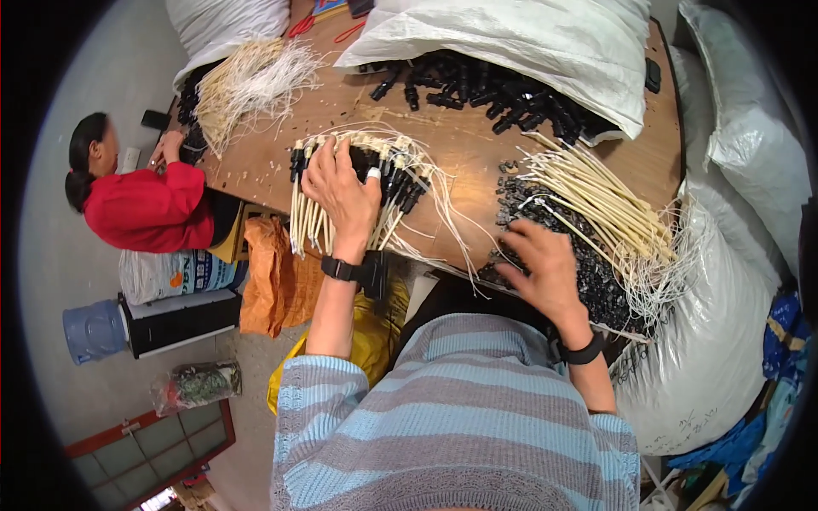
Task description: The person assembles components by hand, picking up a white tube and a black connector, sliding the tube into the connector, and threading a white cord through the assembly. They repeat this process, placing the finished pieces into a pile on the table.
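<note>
My left hand (pixel 345 189) lies over a bundle of thin cream rods with black sleeve-like fittings (pixel 296 166) and white wires, near the table's front edge. Its fingers are spread, and a white wrap circles the thumb. What lies beneath the palm is hidden. To the right, my right hand (pixel 545 266) hovers at a heap of small black parts (pixel 588 294), fingers apart and slightly blurred; nothing shows between them. Beside it lies a thick bundle of cream rods (pixel 601 196) with tangled white wires at one end.
A white woven sack (pixel 511 34) spills black fittings (pixel 477 89) onto the brown table (pixel 341 102). More wired rods (pixel 247 89) lie at the far left, near a person in red (pixel 149 204). Full white sacks (pixel 699 341) crowd the right side. An orange sack (pixel 277 272) stands below the table's left edge.
</note>
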`<state>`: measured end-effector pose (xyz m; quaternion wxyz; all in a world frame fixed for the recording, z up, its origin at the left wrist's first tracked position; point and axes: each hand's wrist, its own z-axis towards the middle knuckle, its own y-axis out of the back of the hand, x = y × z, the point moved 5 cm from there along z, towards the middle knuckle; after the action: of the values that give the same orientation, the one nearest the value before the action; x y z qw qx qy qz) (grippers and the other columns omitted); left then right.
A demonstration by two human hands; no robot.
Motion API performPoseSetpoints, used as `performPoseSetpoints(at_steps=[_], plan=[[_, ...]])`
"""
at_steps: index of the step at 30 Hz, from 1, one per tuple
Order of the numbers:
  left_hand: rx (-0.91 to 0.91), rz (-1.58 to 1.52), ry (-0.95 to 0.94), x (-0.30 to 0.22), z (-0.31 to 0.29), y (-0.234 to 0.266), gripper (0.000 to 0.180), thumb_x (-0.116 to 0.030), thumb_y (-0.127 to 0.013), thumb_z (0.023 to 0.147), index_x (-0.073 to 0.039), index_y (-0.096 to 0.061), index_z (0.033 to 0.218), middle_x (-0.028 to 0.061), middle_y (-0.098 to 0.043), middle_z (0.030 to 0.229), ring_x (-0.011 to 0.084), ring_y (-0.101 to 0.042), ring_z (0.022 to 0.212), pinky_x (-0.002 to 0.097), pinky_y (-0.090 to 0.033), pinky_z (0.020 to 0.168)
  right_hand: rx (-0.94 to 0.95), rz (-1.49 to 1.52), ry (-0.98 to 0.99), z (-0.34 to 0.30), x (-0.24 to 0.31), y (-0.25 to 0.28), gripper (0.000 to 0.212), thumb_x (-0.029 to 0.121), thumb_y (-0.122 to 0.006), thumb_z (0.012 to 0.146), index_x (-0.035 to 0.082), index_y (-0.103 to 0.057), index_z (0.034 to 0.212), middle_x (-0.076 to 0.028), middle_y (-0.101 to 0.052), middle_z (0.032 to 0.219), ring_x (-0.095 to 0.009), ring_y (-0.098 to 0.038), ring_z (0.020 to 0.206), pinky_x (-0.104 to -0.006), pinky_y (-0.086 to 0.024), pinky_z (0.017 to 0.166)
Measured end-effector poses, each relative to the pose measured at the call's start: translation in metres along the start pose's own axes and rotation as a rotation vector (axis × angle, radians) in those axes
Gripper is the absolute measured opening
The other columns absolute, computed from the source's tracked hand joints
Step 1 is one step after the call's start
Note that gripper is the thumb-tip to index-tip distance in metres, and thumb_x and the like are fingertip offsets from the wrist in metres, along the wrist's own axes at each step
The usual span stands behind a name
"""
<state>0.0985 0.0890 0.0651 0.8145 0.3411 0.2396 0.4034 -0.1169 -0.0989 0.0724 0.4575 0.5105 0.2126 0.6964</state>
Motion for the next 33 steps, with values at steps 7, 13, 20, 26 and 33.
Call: performPoseSetpoints(at_steps=[7,13,20,26,33], plan=[[0.491,-0.907,-0.266,-0.136,0.018,-0.068,0.042,-0.003,-0.056,0.077,-0.007,-0.064,0.119,0.0167,-0.063,0.119,0.0342,-0.054,0.116,0.0431,-0.043,0.1,-0.045,-0.088,-0.392,-0.039,-0.065,0.015,0.018,0.013,-0.073,0.077,0.004,-0.069,0.092,-0.014,-0.067,0.087,-0.034,-0.065,0.08,-0.0388,-0.051,0.069],[0.569,-0.596,-0.189,-0.158,0.029,-0.144,0.027,-0.012,-0.06,0.076,-0.006,-0.068,0.101,0.0166,-0.063,0.115,0.036,-0.056,0.11,0.045,-0.046,0.09,-0.011,-0.435,-0.606,-0.071,-0.107,0.041,0.007,0.007,-0.066,0.076,0.006,-0.065,0.082,-0.014,-0.064,0.079,-0.036,-0.062,0.074,-0.0441,-0.047,0.063],[0.62,-0.573,-0.026,-0.132,0.008,-0.104,0.014,-0.016,-0.065,0.074,-0.006,-0.065,0.084,0.0113,-0.067,0.082,0.0316,-0.065,0.077,0.0408,-0.05,0.072,-0.14,-0.369,-0.276,-0.041,-0.075,0.057,0.008,0.012,-0.066,0.084,0.007,-0.064,0.089,-0.01,-0.058,0.074,-0.03,-0.057,0.072,-0.037,-0.038,0.068],[0.715,-0.998,0.101,-0.121,-0.019,-0.079,0.031,-0.006,-0.063,0.074,-0.001,-0.064,0.105,0.0086,-0.069,0.094,0.0191,-0.065,0.085,0.0309,-0.051,0.078,-0.042,-0.116,-0.299,-0.033,-0.063,0.028,0.022,0.016,-0.066,0.089,0.009,-0.067,0.11,-0.014,-0.066,0.076,-0.033,-0.061,0.063,-0.0387,-0.047,0.054],[0.681,-0.877,-0.437,-0.158,-0.039,-0.048,0.025,0.007,-0.053,0.075,-0.005,-0.063,0.095,0.0119,-0.065,0.099,0.0322,-0.061,0.095,0.0386,-0.048,0.08,0.092,-0.178,-0.188,-0.04,-0.055,0.009,0.027,0.021,-0.069,0.084,0.017,-0.067,0.111,-0.008,-0.06,0.068,-0.028,-0.06,0.058,-0.0391,-0.045,0.052]])
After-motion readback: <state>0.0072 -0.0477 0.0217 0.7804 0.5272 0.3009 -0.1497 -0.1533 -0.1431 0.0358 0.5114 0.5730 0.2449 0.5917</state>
